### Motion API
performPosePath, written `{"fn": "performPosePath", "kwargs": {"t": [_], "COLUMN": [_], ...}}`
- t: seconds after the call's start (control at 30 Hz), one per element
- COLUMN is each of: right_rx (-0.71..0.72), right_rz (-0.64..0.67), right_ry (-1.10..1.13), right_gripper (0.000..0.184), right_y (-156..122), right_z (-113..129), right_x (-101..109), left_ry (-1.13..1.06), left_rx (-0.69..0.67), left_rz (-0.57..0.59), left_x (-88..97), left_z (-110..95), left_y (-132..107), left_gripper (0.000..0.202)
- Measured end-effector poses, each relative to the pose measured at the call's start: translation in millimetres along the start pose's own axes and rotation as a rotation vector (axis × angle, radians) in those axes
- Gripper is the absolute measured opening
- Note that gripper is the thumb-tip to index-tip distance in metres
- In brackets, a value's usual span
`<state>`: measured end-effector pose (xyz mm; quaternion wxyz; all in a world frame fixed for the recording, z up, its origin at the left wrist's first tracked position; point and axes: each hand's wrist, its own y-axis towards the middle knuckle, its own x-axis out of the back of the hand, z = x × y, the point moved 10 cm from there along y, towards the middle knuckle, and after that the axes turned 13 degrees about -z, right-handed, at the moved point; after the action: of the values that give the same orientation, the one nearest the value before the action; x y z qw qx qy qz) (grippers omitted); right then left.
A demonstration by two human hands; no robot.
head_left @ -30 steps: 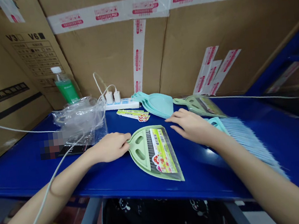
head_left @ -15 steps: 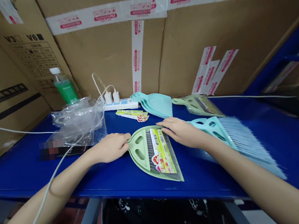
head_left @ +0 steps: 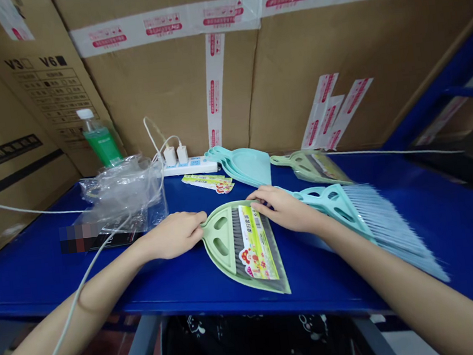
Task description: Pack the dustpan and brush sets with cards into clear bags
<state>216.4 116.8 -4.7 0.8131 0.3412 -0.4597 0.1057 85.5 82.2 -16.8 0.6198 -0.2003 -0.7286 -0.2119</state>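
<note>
A light green dustpan set (head_left: 244, 248) with a brush and a colourful label card lies on the blue table (head_left: 42, 273) in front of me. My left hand (head_left: 174, 234) is closed on the tip of its handle at the left. My right hand (head_left: 285, 209) rests with fingers pressed on the set's upper right edge, by the label. Right behind that hand lie teal brushes (head_left: 369, 216) with long pale bristles fanning to the right.
A stack of teal dustpans (head_left: 247, 165) and another green set (head_left: 312, 166) lie further back. Loose label cards (head_left: 207, 182), a power strip with chargers (head_left: 183, 163), a crumpled clear bag (head_left: 124, 187) and a green bottle (head_left: 99, 139) stand left. Cardboard boxes wall the back. A white cable (head_left: 65, 322) crosses my left arm.
My right hand has moved left from the teal brushes onto the green set's upper right edge. The green set has tilted slightly. My left hand has stayed on the handle.
</note>
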Motion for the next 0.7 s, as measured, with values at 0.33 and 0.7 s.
{"fn": "performPosePath", "kwargs": {"t": [0.33, 0.7], "right_rx": [-0.488, -0.678], "right_rz": [0.140, 0.232], "right_ry": [0.524, 0.898], "right_gripper": [0.022, 0.053], "right_y": [-9.8, -18.6], "right_z": [-27.1, -19.6], "right_x": [-21.2, -32.9], "left_ry": [-0.034, -0.041], "left_rx": [0.022, 0.086], "left_rz": [-0.021, -0.060], "left_x": [5.2, 6.1], "left_z": [4.6, 13.6], "left_y": [1.6, 3.2], "left_gripper": [0.016, 0.018]}}
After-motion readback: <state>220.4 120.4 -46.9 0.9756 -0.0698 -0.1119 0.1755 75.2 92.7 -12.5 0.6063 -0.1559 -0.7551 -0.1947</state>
